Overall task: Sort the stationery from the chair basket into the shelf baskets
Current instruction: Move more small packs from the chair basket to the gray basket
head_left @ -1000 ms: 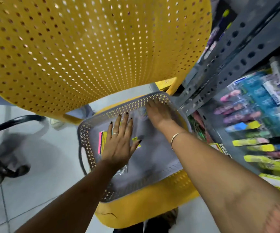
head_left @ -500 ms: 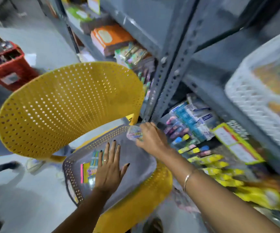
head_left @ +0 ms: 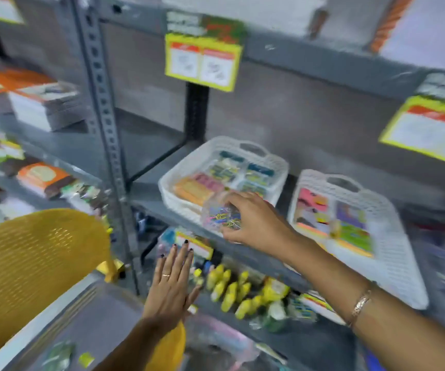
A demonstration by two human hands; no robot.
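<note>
My right hand (head_left: 253, 223) holds a clear packet of coloured paper clips (head_left: 222, 216) at the front edge of the left white shelf basket (head_left: 189, 167), which carries packets of clips and sticky notes. A second white shelf basket (head_left: 392, 253) with bright note pads sits to its right. My left hand (head_left: 172, 285) hovers flat, fingers spread and empty, above the grey chair basket (head_left: 103, 319) on the yellow chair (head_left: 28, 263). A few small packets lie in the chair basket, blurred.
A grey metal shelf post (head_left: 103, 124) stands left of the baskets. Yellow price labels (head_left: 202, 60) hang from the upper shelf. Yellow highlighters (head_left: 229, 290) and other stock fill the lower shelf. Stacked notebooks (head_left: 44, 105) lie on the left shelves.
My right hand took the paper clip packet from the chair basket and lifted it up to the left shelf basket. My left hand rose off the chair basket. The view swung up to the shelf.
</note>
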